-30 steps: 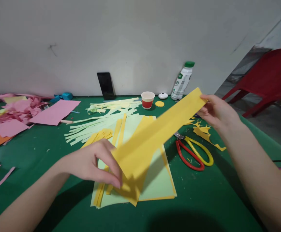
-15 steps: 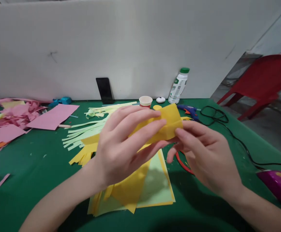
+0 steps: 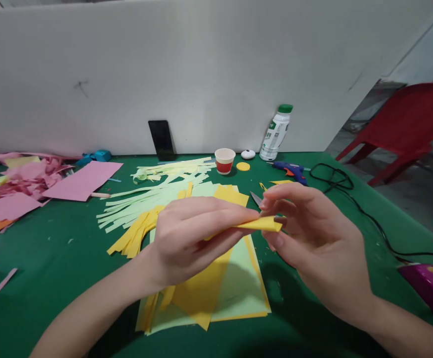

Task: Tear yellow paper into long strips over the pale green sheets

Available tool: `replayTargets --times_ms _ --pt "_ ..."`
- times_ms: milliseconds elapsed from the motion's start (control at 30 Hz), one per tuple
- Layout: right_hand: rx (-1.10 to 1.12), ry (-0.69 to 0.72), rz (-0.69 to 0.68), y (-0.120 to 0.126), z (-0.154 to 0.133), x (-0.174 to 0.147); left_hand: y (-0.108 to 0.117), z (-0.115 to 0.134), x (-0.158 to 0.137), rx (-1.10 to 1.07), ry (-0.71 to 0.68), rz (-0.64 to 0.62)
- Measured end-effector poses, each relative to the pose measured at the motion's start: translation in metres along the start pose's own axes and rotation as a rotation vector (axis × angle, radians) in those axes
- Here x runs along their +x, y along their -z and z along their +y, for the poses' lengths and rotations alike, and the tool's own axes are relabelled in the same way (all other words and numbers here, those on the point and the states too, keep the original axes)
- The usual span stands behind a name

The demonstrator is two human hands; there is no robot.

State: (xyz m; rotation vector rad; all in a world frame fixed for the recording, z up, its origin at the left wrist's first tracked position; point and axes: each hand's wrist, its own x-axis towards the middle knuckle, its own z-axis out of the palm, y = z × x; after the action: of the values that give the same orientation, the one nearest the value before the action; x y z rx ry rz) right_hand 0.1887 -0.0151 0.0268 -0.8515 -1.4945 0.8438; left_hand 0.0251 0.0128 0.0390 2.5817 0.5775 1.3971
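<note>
A folded piece of yellow paper (image 3: 264,224) is pinched in my left hand (image 3: 194,238), between the thumb and the fingers, and seen almost edge-on. Around the paper's right end my right hand (image 3: 313,243) is curved, its thumb and fingers apart; whether a fingertip touches the paper is hard to tell. Below lie yellow paper sheets (image 3: 201,293) and pale green sheets (image 3: 242,288). Fringed yellow strips (image 3: 132,236) spread out left of my left hand. Behind my right fingertips shows a scissors blade (image 3: 255,199), the rest mostly hidden by the hand.
Pale green fringed paper (image 3: 127,209), a red-and-white paper cup (image 3: 224,161), a yellow disc (image 3: 243,166), a bottle (image 3: 275,134) and a blue glue gun (image 3: 293,171) lie farther back. A leaning phone (image 3: 161,140), pink paper (image 3: 84,181), a black cable (image 3: 373,223) and a purple device (image 3: 428,286) surround them.
The yellow paper has come down and turned from showing its broad face to nearly edge-on. My right fingers have loosened from its end and spread apart.
</note>
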Motion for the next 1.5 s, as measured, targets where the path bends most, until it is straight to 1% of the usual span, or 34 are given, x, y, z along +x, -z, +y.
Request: replayTargets --times_ms 67,167,233,300,400,500,600,800,1000,1100,1233,1300,1367,1433,1500 --pt "-0.024 0.015 -0.023 0.0 0.0 0.001 0.001 0.003 -0.001 -0.056 0.089 -0.016" --pt "-0.072 0.036 -0.03 0.0 -0.001 0.002 0.001 0.007 -0.001 -0.133 0.279 -0.02" --pt "-0.096 0.034 -0.015 0.0 -0.001 0.002 0.002 0.01 0.0 -0.184 0.399 -0.048" --pt "-0.113 0.024 -0.019 0.0 -0.001 0.003 0.002 0.012 0.001 -0.239 0.469 -0.07" --pt "-0.137 0.017 -0.042 0.0 -0.002 0.003 0.002 0.013 0.002 -0.297 0.483 -0.066" --pt "-0.155 0.021 -0.036 -0.001 -0.001 0.003 0.001 0.013 0.002 -0.27 0.487 -0.015" --pt "-0.175 0.018 -0.021 -0.001 -0.001 0.002 -0.001 0.013 0.001 -0.245 0.527 0.025" --pt "-0.174 -0.027 -0.016 -0.001 -0.002 0.002 -0.003 0.008 0.001 -0.351 0.622 0.044" --pt "-0.173 -0.046 -0.017 -0.001 -0.003 0.003 -0.004 0.008 0.002 -0.404 0.664 0.056" --pt "-0.16 -0.074 -0.028 -0.001 -0.003 0.004 -0.004 0.008 0.003 -0.415 0.659 0.051" --pt "-0.069 -0.187 -0.058 0.001 -0.001 0.004 -0.004 0.006 0.003 -0.389 0.603 0.022" --pt "-0.004 -0.253 -0.084 0.003 0.001 0.004 -0.004 0.002 0.002 -0.32 0.506 0.006" --pt "0.063 -0.31 -0.117 0.005 0.001 0.003 -0.003 -0.004 0.001 -0.257 0.361 -0.025" --pt "0.122 -0.359 -0.151 0.006 0.002 0.003 -0.003 -0.011 -0.001 -0.238 0.234 -0.091" --pt "0.163 -0.404 -0.18 0.006 0.003 0.003 -0.003 -0.017 -0.002 -0.253 0.158 -0.168"
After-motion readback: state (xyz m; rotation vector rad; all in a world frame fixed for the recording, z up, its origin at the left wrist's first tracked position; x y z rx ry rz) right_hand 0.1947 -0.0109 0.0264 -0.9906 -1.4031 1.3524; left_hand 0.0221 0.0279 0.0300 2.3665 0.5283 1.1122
